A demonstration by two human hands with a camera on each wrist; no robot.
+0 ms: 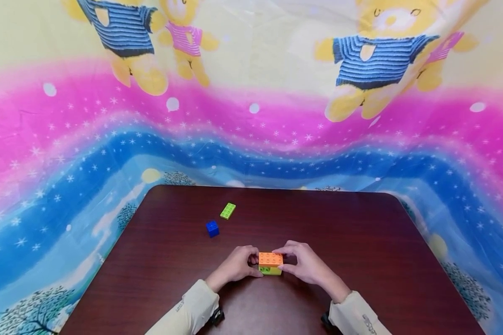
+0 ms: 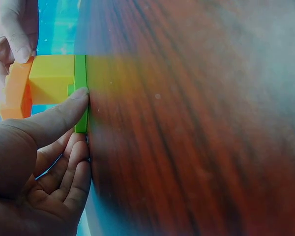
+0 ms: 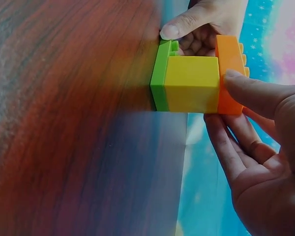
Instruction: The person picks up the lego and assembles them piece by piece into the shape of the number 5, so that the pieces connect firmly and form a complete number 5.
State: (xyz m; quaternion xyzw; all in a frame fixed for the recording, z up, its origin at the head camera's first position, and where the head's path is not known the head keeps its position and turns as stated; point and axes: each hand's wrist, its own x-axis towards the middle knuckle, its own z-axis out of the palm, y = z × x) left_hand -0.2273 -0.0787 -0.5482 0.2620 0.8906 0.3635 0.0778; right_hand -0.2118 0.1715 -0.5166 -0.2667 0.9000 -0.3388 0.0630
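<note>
A small stack of toy building bricks stands on the table before me. At its bottom lies a flat green brick, with a yellow brick on one end of it. An orange brick sits on top, studs up, overhanging the green brick's bare studs. My left hand pinches the green brick at its left end, thumb on the near side. From the right, my right hand grips the orange brick between thumb and fingers. Whether the orange brick is pressed fully onto the yellow one I cannot tell.
Farther back on the dark brown table, left of the stack, lie a blue brick and another flat green brick. A printed cloth with bears hangs behind the table and reaches round its sides.
</note>
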